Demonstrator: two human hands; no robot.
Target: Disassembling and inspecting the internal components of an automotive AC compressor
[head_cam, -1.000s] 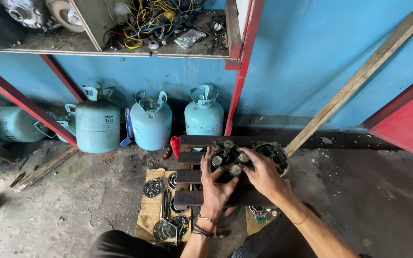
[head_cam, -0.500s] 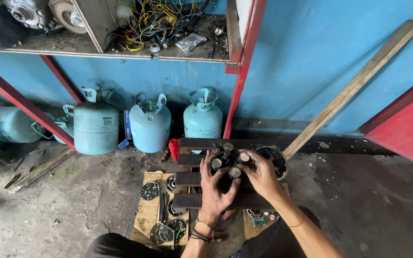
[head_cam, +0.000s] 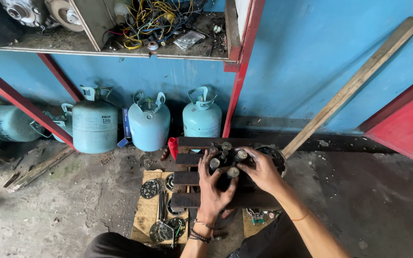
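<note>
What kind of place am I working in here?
Probably a repair workshop for cooling gear: pale blue gas cylinders along the wall, tangled wires on a shelf, and both hands on a greasy piston assembly.

Both hands (head_cam: 237, 179) grip piston cluster (head_cam: 225, 160) (gas cylinders (head_cam: 149, 122) behind).

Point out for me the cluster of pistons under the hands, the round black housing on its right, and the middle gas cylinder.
cluster of pistons (head_cam: 227, 146): head view, on the top of the rearmost piston.
round black housing (head_cam: 279, 159): head view, on its right rim.
middle gas cylinder (head_cam: 148, 126): head view, on the front of its body.
</note>
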